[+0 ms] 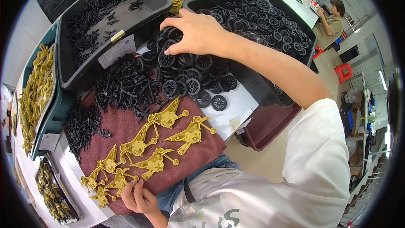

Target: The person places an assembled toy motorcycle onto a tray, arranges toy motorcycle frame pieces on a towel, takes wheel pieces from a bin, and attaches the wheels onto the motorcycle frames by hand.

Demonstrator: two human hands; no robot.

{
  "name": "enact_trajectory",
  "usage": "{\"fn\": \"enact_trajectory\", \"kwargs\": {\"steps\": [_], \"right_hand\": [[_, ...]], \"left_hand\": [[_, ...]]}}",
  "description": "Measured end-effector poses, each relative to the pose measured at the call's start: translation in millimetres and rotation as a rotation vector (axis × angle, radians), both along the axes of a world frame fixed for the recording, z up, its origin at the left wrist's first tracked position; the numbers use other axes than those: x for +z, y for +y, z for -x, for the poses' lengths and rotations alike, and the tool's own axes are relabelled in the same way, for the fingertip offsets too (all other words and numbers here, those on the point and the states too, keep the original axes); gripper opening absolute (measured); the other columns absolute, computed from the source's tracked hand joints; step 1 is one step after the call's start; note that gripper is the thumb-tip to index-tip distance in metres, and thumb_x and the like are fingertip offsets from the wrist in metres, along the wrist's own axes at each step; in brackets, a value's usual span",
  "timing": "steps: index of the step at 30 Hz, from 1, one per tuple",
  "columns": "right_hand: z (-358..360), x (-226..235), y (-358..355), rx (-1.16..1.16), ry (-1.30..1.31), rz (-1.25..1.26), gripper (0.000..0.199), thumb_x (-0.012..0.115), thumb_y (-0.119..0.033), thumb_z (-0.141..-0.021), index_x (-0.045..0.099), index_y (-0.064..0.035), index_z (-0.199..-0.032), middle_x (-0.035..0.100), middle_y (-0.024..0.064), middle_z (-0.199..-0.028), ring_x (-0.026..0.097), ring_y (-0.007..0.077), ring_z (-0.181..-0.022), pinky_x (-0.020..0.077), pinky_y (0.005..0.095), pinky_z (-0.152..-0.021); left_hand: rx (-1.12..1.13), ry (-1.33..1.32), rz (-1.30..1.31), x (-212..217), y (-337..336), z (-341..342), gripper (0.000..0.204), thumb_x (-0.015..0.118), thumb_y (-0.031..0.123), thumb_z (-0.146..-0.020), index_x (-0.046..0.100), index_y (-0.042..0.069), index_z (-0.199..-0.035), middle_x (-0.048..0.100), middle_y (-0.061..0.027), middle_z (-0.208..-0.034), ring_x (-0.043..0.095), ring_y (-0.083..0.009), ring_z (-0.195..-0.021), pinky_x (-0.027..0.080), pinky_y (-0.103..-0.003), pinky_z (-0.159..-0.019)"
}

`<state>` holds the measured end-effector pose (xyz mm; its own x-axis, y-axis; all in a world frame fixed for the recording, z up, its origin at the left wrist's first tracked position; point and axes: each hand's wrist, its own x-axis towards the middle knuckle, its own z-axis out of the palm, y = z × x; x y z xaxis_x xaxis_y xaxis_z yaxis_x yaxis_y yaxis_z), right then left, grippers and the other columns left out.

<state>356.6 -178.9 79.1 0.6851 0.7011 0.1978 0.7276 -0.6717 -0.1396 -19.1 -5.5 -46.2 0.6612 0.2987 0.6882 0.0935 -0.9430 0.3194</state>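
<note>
Right hand [198, 31], fingers curled over loose black wheels [192, 74] heaped at mat's [126, 128] far edge; left hand [137, 196] pinching yellow frame [118, 181] at near edge; pile likely to scatter if nudged.

A white worktable [236, 101] carries a maroon cloth mat [126, 131], 2 black plastic bins [67, 50], loose black spoked wheels [192, 80] and a teal tray [55, 114].
</note>
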Motion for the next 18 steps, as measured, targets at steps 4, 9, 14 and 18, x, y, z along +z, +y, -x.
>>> {"fn": "enact_trajectory", "kwargs": {"steps": [4,9,14,18], "right_hand": [[3,-12,6,-0.007,-0.040,0.016,0.065,0.061,-0.063,-0.080,0.055,-0.0207,-0.128,0.059,0.0166,-0.105,0.062,0.0336,-0.098,0.0504,0.0440,-0.085],[9,-13,12,-0.004,-0.083,0.055,0.062,0.054,-0.063,-0.085,0.053,-0.0206,-0.130,0.059,0.0170,-0.106,0.062,0.0336,-0.099,0.0510,0.0438,-0.083],[11,-20,8,0.079,-0.113,0.089,0.060,0.051,-0.056,-0.090,0.041,-0.0236,-0.141,0.054,0.0185,-0.112,0.060,0.0354,-0.103,0.0504,0.0442,-0.084],[12,-21,-4,0.100,-0.081,0.113,0.060,0.053,-0.048,-0.093,0.034,-0.0251,-0.145,0.050,0.0206,-0.122,0.054,0.0386,-0.112,0.0459,0.0460,-0.093]], "left_hand": [[-0.002,0.000,-0.018,1,0,-1,0.019,0.058,-0.009,-0.067,0.069,0.001,-0.079,0.063,-0.0116,-0.089,0.059,-0.0274,-0.077,0.046,-0.037,-0.065],[-0.002,0.000,0.008,2,-2,-2,0.019,0.058,-0.008,-0.066,0.069,0.001,-0.079,0.063,-0.0113,-0.088,0.059,-0.0274,-0.076,0.046,-0.037,-0.065],[0.006,-0.004,0.028,2,-2,0,0.022,0.058,-0.009,-0.065,0.070,0.002,-0.080,0.063,-0.0111,-0.087,0.060,-0.0271,-0.077,0.047,-0.037,-0.066],[0.005,-0.020,0.030,0,-1,-1,0.023,0.058,-0.010,-0.065,0.070,0.002,-0.080,0.063,-0.0113,-0.087,0.060,-0.0271,-0.076,0.048,-0.037,-0.067]]}}
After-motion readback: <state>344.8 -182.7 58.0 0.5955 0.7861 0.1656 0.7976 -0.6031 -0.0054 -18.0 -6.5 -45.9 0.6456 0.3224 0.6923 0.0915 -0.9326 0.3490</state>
